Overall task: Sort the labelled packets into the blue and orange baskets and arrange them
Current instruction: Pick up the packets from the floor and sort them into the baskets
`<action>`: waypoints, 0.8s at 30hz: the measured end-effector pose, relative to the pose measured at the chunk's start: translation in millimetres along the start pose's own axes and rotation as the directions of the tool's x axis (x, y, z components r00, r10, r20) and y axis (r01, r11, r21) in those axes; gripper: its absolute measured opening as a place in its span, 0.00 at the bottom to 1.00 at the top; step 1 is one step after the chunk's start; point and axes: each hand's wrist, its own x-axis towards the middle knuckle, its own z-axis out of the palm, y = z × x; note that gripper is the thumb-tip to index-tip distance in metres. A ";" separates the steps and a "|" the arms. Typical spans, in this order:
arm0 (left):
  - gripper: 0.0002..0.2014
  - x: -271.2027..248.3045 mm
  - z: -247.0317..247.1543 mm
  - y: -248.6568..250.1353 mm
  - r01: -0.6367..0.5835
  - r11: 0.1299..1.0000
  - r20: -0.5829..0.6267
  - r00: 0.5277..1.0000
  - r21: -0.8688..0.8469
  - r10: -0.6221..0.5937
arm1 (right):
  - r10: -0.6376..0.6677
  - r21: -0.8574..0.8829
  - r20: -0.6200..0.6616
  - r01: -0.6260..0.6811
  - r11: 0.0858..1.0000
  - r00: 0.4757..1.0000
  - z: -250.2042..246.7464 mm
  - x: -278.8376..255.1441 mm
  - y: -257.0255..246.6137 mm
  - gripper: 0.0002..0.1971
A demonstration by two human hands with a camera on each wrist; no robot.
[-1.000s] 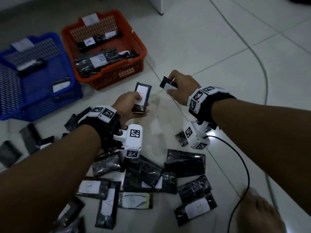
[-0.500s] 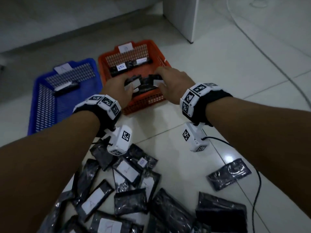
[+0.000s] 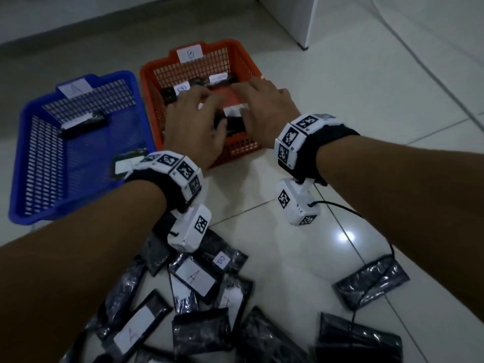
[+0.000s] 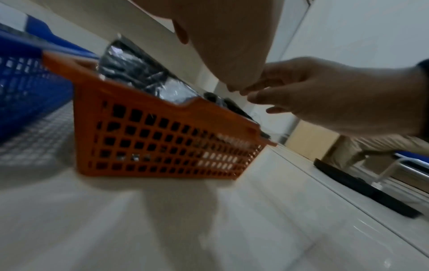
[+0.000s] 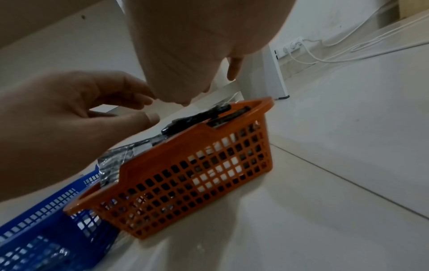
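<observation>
The orange basket marked B holds several black packets with white labels. Both my hands are over it, palms down. My left hand and right hand flank a labelled packet lying in the basket. In the right wrist view my left hand has loose fingers and holds nothing above the orange basket. In the left wrist view my right hand is likewise empty over the orange basket. The blue basket marked A holds two packets.
A pile of black packets, labelled A or B, lies on the tiled floor near my forearms. One loose packet lies to the right under a black cable. A white cabinet leg stands behind the baskets.
Each hand held a packet above the floor, then carried it forward over the orange basket. Now both packets are let go and the hands are open above the basket.
</observation>
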 end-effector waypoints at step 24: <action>0.34 -182.9 20.3 214.9 -0.455 0.721 0.446 0.575 -0.523 0.686 | 0.124 -0.086 0.542 -0.092 0.992 0.831 -22.7 -289.5 111.9 0.29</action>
